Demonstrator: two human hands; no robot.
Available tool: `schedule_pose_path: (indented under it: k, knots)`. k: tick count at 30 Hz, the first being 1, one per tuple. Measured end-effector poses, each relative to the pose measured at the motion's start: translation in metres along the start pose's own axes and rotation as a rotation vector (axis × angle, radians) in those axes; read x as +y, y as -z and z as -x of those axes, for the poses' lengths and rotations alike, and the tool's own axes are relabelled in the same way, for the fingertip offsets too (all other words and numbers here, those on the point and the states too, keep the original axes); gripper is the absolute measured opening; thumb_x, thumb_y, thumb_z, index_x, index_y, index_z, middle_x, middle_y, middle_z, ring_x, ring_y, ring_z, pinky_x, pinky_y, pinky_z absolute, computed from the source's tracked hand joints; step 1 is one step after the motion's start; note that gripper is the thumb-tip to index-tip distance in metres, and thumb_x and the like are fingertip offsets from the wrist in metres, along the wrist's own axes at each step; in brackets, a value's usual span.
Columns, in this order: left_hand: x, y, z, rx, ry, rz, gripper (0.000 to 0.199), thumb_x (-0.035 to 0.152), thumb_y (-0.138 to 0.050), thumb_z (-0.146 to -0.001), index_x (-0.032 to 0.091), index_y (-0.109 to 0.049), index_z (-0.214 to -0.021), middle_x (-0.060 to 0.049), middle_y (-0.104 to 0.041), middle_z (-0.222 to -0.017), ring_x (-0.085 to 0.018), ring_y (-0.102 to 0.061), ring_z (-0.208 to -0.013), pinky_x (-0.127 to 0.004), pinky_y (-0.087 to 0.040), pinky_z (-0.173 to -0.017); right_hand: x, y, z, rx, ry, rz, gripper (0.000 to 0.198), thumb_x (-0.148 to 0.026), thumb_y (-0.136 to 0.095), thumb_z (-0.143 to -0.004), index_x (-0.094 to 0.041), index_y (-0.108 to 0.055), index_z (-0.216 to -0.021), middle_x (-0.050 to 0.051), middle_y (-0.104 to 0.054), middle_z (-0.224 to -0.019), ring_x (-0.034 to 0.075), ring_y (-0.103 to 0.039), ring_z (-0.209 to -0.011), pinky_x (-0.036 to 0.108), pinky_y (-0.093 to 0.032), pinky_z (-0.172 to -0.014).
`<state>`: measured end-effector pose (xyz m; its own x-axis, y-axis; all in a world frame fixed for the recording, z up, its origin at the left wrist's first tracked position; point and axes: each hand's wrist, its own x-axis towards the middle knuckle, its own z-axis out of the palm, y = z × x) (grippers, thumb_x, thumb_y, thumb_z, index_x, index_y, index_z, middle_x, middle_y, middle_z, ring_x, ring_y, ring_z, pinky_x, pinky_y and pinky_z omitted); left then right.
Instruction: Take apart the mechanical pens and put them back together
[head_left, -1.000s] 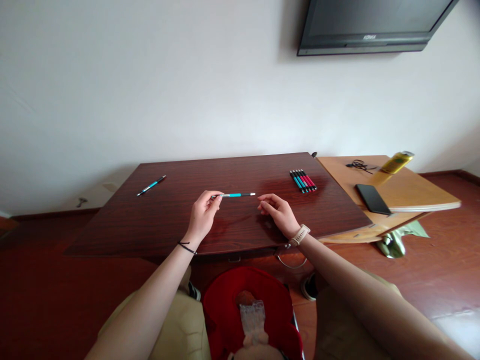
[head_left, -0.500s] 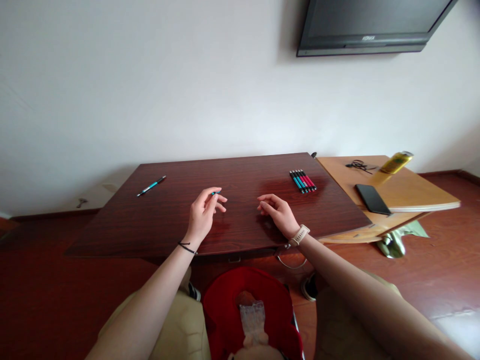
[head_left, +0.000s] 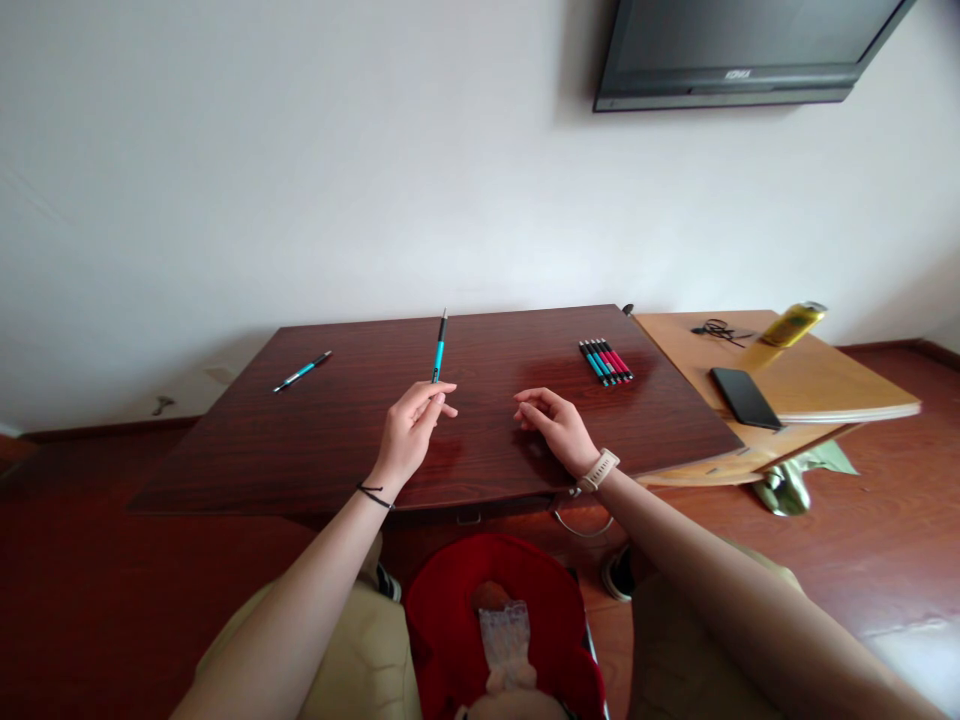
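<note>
My left hand (head_left: 411,425) is closed on a teal and black pen (head_left: 439,347) above the near middle of the dark wooden table (head_left: 495,350). That pen stands nearly upright, its silver tip pointing up and its lower end hidden by my fingers. To the right, my right hand (head_left: 556,425) hovers or rests over the table with loosely bent fingers, a small gap between thumb and forefinger, and nothing visible in it. Another teal pen (head_left: 303,371) lies slanted at the left. Several teal and pink pens (head_left: 606,362) lie side by side beyond my right hand.
A lighter wooden table (head_left: 832,375) adjoins on the right, bearing a black phone (head_left: 745,397), a dark cable (head_left: 718,331) and a yellow can (head_left: 793,325). A television (head_left: 735,60) hangs on the wall above. Below me is a red stool seat (head_left: 442,610).
The pen in my left hand, mostly hidden before, has swung up so its tip points upward. My left fingers have shifted slightly; my right hand has stayed in place.
</note>
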<state>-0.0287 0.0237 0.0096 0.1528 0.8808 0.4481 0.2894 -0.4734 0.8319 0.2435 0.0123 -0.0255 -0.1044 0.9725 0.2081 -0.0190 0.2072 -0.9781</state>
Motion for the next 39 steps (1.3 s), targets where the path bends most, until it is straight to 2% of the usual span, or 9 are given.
schedule_pose_path:
  k: [10, 19, 27, 33, 39]
  knots:
    - [-0.0012, 0.0018, -0.0008, -0.009, -0.038, -0.024, 0.029, 0.043, -0.058, -0.107, 0.023, -0.076, -0.118, -0.009, -0.073, -0.121, -0.017, -0.077, -0.087, -0.027, -0.056, -0.069, -0.0012, 0.0000, 0.0000, 0.000, -0.004, 0.012, 0.034, -0.050, -0.070, -0.096, -0.021, -0.070, -0.116, 0.004, -0.075, -0.092, 0.018, -0.066, -0.077, 0.031, -0.053, -0.073]
    - [-0.0012, -0.0003, -0.0004, -0.001, 0.023, 0.025, 0.029, 0.046, -0.058, -0.106, 0.021, -0.069, -0.118, -0.009, -0.079, -0.107, -0.016, -0.072, -0.078, -0.028, -0.056, -0.070, -0.0019, -0.0003, 0.0004, 0.000, -0.003, 0.023, 0.035, -0.051, -0.070, -0.096, -0.021, -0.071, -0.115, 0.004, -0.075, -0.091, 0.018, -0.066, -0.077, 0.031, -0.054, -0.074]
    - [-0.0022, -0.0008, 0.0003, -0.011, 0.012, 0.011, 0.034, 0.045, -0.057, -0.107, 0.022, -0.068, -0.130, -0.009, -0.079, -0.110, -0.016, -0.074, -0.078, -0.029, -0.058, -0.072, -0.0016, -0.0010, 0.0001, 0.000, -0.008, 0.026, 0.034, -0.050, -0.070, -0.095, -0.022, -0.072, -0.114, 0.005, -0.075, -0.091, 0.019, -0.066, -0.078, 0.032, -0.054, -0.075]
    - [-0.0011, 0.0013, 0.0015, 0.003, -0.076, -0.083, 0.032, 0.041, -0.055, -0.108, 0.026, -0.071, -0.131, -0.006, -0.077, -0.102, -0.016, -0.069, -0.077, -0.030, -0.058, -0.075, -0.0016, -0.0010, 0.0001, -0.005, -0.007, 0.033, 0.033, -0.049, -0.070, -0.096, -0.022, -0.071, -0.115, 0.004, -0.075, -0.091, 0.019, -0.067, -0.078, 0.032, -0.054, -0.075]
    - [0.0038, 0.0035, 0.0008, 0.096, -0.239, -0.354, 0.025, 0.037, -0.063, -0.105, 0.031, -0.080, -0.122, -0.008, -0.068, -0.106, -0.022, -0.065, -0.094, -0.037, -0.056, -0.089, -0.0027, -0.0008, 0.0004, -0.010, -0.002, 0.055, 0.032, -0.048, -0.069, -0.096, -0.021, -0.072, -0.114, 0.004, -0.075, -0.090, 0.018, -0.066, -0.077, 0.032, -0.053, -0.074]
